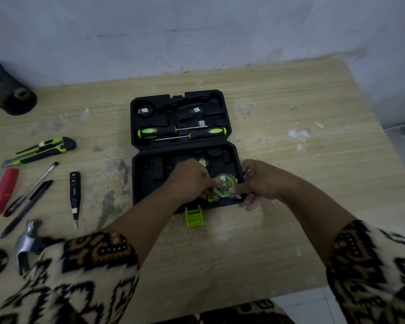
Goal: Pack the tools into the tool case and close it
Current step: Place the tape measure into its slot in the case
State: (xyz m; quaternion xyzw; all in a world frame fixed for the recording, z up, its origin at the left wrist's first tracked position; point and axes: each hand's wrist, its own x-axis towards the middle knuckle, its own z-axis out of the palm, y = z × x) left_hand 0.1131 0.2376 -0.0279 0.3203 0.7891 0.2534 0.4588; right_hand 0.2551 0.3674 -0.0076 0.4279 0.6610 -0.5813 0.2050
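Both hands press the tape measure (223,187) into the tool case (147,174) near-right recess: left hand (192,177) fingers and right hand (257,181) fingers grip it.

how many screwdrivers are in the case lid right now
2. Both lie in the far half of the open tool case: one screwdriver with its handle to the left, the other screwdriver just nearer, handle to the right. None seems hidden.

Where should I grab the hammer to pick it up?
Probably by the neck just behind the hammer's silver head, coming from above. It lies flat on the table, and the patterned sleeve covers its handle, so that bare part is the only easy grip.
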